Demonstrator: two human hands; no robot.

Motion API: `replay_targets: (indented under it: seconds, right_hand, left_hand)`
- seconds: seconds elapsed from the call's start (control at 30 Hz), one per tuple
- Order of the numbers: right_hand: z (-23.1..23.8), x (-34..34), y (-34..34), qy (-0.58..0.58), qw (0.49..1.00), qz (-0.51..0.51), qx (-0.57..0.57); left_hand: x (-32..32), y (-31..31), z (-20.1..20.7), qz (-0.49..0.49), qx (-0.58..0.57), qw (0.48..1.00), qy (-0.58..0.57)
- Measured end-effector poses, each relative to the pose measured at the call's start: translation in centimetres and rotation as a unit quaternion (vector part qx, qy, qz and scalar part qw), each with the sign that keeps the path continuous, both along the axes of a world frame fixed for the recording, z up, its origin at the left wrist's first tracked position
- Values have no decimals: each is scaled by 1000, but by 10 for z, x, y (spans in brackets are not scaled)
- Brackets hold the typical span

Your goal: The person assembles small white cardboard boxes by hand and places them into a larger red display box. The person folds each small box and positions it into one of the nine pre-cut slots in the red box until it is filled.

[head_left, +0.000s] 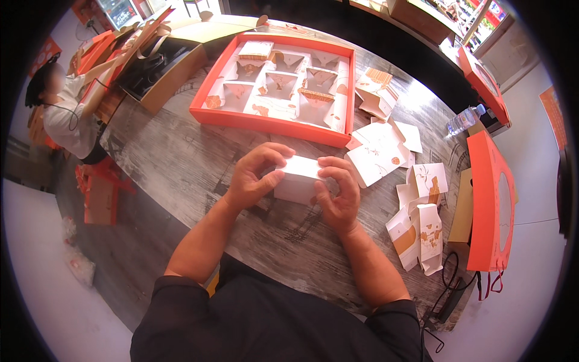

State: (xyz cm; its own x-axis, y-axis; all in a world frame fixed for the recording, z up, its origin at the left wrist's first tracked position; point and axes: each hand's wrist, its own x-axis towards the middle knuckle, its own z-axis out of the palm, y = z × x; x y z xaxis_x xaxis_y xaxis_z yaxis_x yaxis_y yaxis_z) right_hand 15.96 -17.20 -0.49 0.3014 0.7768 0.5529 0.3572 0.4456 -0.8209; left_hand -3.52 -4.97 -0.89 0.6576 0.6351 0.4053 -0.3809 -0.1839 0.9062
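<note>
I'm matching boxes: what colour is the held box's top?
The held box's top is white, seen best in the head view.

Dead centre, a small box point(295, 188) sits between the left hand point(259, 174) and the right hand point(336, 194), over the table point(163, 154); straight beyond it lies the compartmented tray point(268, 128), a little carton point(256, 50) in its far-left corner. Over to the right now, folded cartons point(377, 155) spread beside the tray, and nearer the body more loose cartons point(430, 238) lie to the right of the right hand. Past them, a big case point(487, 205) stands at the right edge, a bottle point(463, 120) just behind it. Far left, an open carton point(158, 84) lies between the tray and another person point(67, 123).
</note>
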Motion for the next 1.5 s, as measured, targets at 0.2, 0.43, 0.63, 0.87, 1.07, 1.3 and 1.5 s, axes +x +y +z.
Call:
replay_targets:
  seconds: [0.2,0.43,0.63,0.87,1.07,1.3,1.5]
  right_hand:
    - [8,3,2,-66,996,-33,44]
    - [9,4,6,-91,993,-43,64]
    - [6,9,2,-118,991,-46,48]
    - [2,16,7,-192,979,-33,54]
    - [4,8,1,-166,986,-21,6]
    - [5,15,8,-216,976,9,-3]
    - [3,16,11,-157,987,41,-8]
  left_hand:
    - [1,-5,4,64,99,993,12]
    - [2,-5,10,97,200,975,25]
    - [2,0,17,98,277,954,65]
    - [-3,4,19,106,324,938,70]
    - [-6,9,32,92,334,934,89]
    - [-9,118,90,147,357,891,238]
    - [38,266,92,211,388,779,444]
